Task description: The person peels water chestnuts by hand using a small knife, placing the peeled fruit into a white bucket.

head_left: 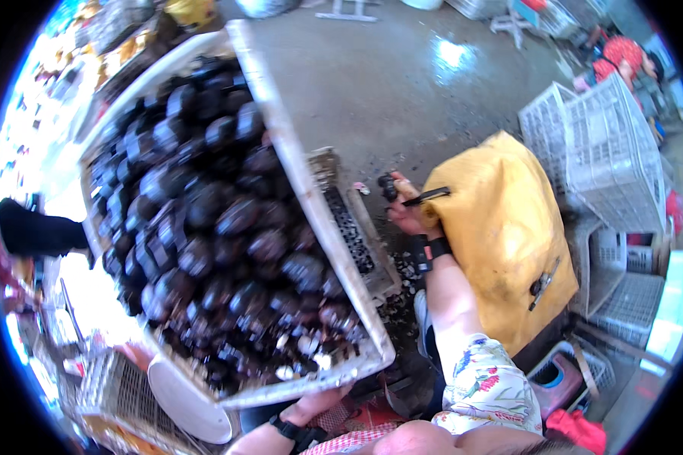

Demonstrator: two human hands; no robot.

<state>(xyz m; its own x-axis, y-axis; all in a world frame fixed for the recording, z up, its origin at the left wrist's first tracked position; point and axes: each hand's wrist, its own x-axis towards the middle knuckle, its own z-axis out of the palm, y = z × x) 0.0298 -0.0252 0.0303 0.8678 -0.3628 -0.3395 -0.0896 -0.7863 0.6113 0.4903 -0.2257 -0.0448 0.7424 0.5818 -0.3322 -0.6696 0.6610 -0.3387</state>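
A large white tray (281,144), heaped with dark, glossy, rounded pieces (205,201), tilts in front of me on the left. A few pale bits (307,345) show among the pieces at its near corner. My left hand (328,400) is at the near rim, its fingers hidden beneath or behind the tray. Out to the right, my right hand (408,208) has its fingers closed round a small dark lumpy piece (388,186). Across that hand lies a slim black tool (429,196), its kind unclear. Beside it stands a bulky form under a yellow cover (493,227).
A small metal-looking tool (542,284) rests on the yellow cover. Below the tray's right edge sits a trough (379,280) of dark scraps. White plastic crates (611,148) are stacked at right. Another person in red (622,57) is at far right. A dark-sleeved limb (45,230) reaches toward the tray.
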